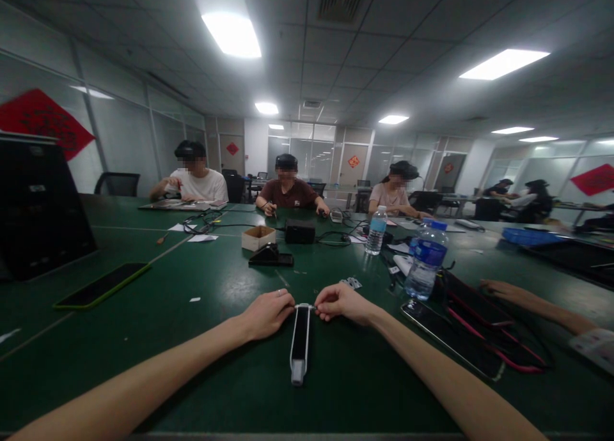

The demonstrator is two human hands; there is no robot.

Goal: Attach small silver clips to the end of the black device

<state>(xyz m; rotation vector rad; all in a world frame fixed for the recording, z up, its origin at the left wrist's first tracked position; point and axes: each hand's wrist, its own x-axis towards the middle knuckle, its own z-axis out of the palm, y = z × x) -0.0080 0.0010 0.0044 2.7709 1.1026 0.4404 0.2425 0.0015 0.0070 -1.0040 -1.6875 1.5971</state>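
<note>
Fingers (327,305) pinch the white-rimmed device's (300,332) far corners (green-edged phone (103,286) well apart).

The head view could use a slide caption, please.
Left hand and right hand at the far end of a white-edged device on a green table.

Free tabletop (167,319) leftward, large bottle (426,262) rightward

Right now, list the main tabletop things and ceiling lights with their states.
Narrow black-and-white device: lengthwise, far end between left hand and right hand
Black lime-edged phone: flat, dark
Slim clear plastic bottle: upright, capped
Large clear plastic bottle: upright, blue cap on
Small pale cardboard box: open-topped
White rectangular ceiling lights: lit
</note>
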